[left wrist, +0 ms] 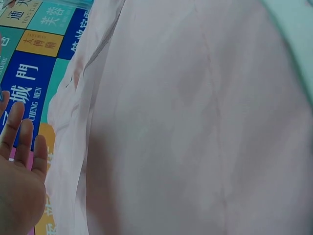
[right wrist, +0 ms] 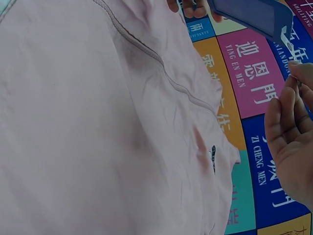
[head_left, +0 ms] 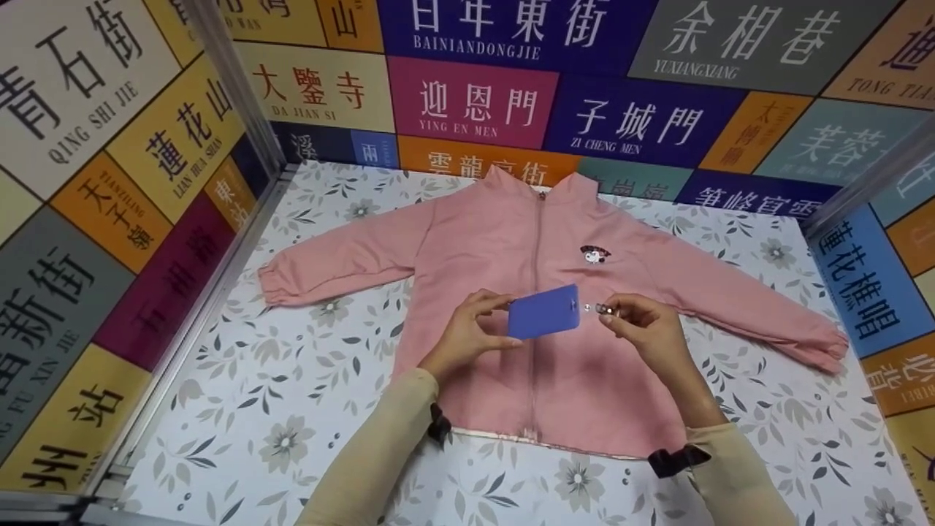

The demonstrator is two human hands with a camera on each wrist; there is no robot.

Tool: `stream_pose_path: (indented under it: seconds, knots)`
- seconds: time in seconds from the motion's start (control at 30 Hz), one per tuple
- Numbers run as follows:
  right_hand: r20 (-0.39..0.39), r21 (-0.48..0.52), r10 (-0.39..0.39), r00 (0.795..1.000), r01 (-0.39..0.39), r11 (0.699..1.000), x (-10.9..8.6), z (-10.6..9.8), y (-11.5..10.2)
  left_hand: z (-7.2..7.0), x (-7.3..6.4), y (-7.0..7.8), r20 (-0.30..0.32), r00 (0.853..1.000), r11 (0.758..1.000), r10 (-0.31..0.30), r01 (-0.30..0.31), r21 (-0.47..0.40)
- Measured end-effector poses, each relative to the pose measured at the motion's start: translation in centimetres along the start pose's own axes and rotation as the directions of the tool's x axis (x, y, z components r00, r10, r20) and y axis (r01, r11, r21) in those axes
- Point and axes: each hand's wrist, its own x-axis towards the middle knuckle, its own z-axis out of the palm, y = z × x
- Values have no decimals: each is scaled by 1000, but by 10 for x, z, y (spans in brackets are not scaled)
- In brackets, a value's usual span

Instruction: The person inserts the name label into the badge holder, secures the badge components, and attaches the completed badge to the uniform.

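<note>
A blue badge holder (head_left: 544,313) is held up over a pink zip jacket (head_left: 475,248). My left hand (head_left: 467,332) grips the holder's left end between thumb and fingers. At its other end, my right hand (head_left: 650,329) pinches a small metal clip (head_left: 605,310), joined to the holder by a short clear strap. The right wrist view shows the badge holder (right wrist: 247,13) tilted, with the strap (right wrist: 288,45) running to my right fingertips. In the left wrist view, part of my left hand (left wrist: 22,181) appears at the edge, and the holder is almost wholly out of frame.
The jacket lies front up with its sleeves spread and a small cartoon patch (head_left: 594,254) on the chest. Beneath it is a white leaf-patterned tabletop (head_left: 285,438). Panels of colourful signs (head_left: 471,102) and metal posts (head_left: 241,88) stand around the table.
</note>
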Motion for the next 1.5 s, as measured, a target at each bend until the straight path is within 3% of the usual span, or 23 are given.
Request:
stream_pose_path:
  seconds: [0.2, 0.4, 0.5, 0.6, 0.8, 1.07, 1.33, 1.5]
  knots:
    - [13, -21, 78, 997, -77, 997, 0, -1, -7, -1, 0, 1, 0, 1000, 1000, -4, 4, 21]
    - [-39, -137, 37, 999, -42, 990, -4, 0, -19, -3, -1, 0, -22, 999, 1000, -27, 27, 3]
    - [-88, -221, 9, 996, -29, 975, -3, -1, -8, -5, -2, -1, -27, 999, 1000, -24, 24, 4]
    - [-128, -272, -7, 992, -28, 962, 1, -3, 18, -7, -2, -1, -30, 999, 999, -18, 19, 30]
    - [-140, -369, -105, 985, 47, 928, 19, -3, 59, -9, -3, 1, -39, 999, 997, -17, 20, 76]
    - [-141, -486, -182, 973, 92, 869, 36, 2, 76, -6, -4, -1, -40, 999, 997, 5, -1, 82]
    - [-142, -529, -157, 977, 59, 846, 44, 3, 88, -3, -5, -2, -26, 1000, 996, 4, -2, 87]
    - [-135, -583, -158, 978, 50, 811, 48, 2, 92, -3, -4, -3, -33, 999, 996, 0, 3, 89]
